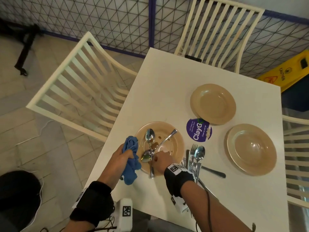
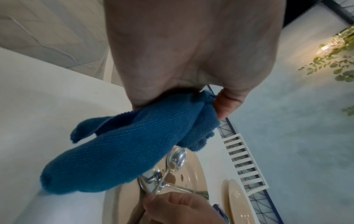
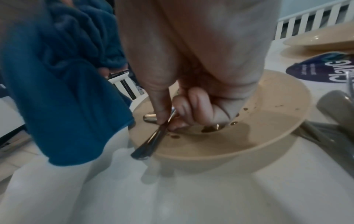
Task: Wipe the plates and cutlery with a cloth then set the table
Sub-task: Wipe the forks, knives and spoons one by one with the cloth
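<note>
A tan plate [image 1: 173, 139] smeared with brown sauce sits near the table's left edge, with two crossed spoons [image 1: 149, 136] lying in it. My right hand [image 1: 161, 160] [image 3: 172, 115] pinches a spoon handle [image 3: 153, 141] over the plate, thumb and fingers curled round the metal. My left hand [image 1: 122, 156] [image 2: 191, 97] hovers just left of the plate and grips a bunched blue cloth [image 1: 131, 166] [image 2: 118, 157] [image 3: 63, 91] that hangs down. Two clean-looking tan plates [image 1: 213, 103] [image 1: 251, 149] lie to the right.
A pile of forks and spoons [image 1: 196, 158] lies between the dirty plate and the right plate. A purple round sticker [image 1: 198, 130] is on the white table [image 1: 167, 81]. White slatted chairs [image 1: 80, 84] stand at the left, far and right sides. A yellow caution sign [image 1: 287, 71] leans beyond.
</note>
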{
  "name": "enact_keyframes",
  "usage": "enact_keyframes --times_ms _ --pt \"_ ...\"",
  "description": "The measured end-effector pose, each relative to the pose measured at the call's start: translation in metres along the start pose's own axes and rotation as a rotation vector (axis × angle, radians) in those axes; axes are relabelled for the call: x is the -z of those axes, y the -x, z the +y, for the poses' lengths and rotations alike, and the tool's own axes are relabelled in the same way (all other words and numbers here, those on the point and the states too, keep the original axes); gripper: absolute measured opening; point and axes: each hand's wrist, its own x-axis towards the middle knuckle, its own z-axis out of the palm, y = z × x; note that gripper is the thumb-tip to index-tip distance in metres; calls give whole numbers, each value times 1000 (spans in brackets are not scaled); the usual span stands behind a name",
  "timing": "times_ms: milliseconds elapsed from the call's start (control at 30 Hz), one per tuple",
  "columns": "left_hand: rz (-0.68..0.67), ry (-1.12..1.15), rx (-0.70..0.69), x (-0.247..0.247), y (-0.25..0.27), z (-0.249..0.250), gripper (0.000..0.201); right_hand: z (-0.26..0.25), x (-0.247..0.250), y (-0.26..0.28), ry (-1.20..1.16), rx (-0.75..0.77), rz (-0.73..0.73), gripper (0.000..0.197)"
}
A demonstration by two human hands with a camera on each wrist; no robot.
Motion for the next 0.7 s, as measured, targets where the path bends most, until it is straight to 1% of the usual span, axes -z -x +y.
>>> enact_keyframes --times_ms 100,200,333,400,467,567,633,700 --pt "-25 191 49 -3 2 5 24 6 1 5 -103 -2 -51 26" --pt "-50 346 20 -5 3 5 33 17 3 13 -314 28 -89 28" --pt "-34 505 4 -15 5 10 31 29 18 41 -548 98 -139 26" --pt "-33 538 -38 -26 8 16 36 35 27 60 -643 122 -122 20" --pt "-14 564 -72 -39 13 19 36 40 36 83 -745 164 -106 16" --pt "27 575 -110 -62 15 19 30 47 47 114 -805 236 -70 20" --pt "12 496 -155 -80 17 21 29 51 51 129 -870 251 -60 24" --pt "-6 350 -229 -103 21 24 29 54 55 143 -918 266 -35 25"
